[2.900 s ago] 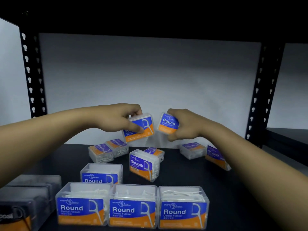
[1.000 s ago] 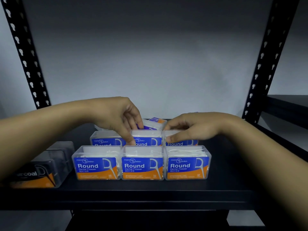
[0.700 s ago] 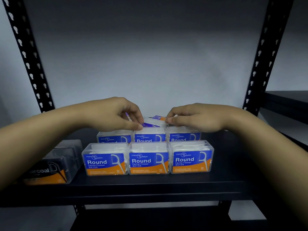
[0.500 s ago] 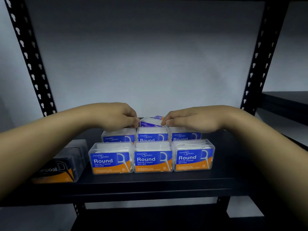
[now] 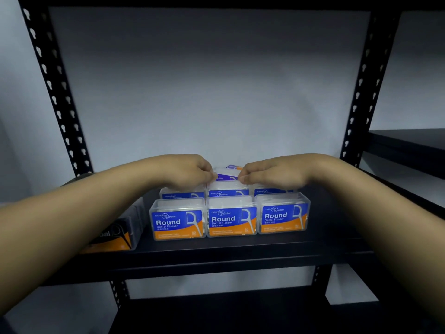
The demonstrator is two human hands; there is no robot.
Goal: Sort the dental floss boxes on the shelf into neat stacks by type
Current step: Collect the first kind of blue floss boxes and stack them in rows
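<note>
Since half second ago, both hands barely shifted, view dropped slightly. I see left hand (image 5: 190,171) and right hand (image 5: 269,173) pinching ends of clear Round floss box (image 5: 226,175), poised over second row on shelf (image 5: 216,251), likely squaring it onto stack. Front row of Round boxes (image 5: 230,216): rigid transparent plastic, blue-orange labels, edges flush. Dark Charcoal box (image 5: 115,233) near left, apart.

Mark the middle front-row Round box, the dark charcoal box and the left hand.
middle front-row Round box (image 5: 231,219): head view, blue label.
dark charcoal box (image 5: 125,227): head view, front face.
left hand (image 5: 190,170): head view, back of hand.
</note>
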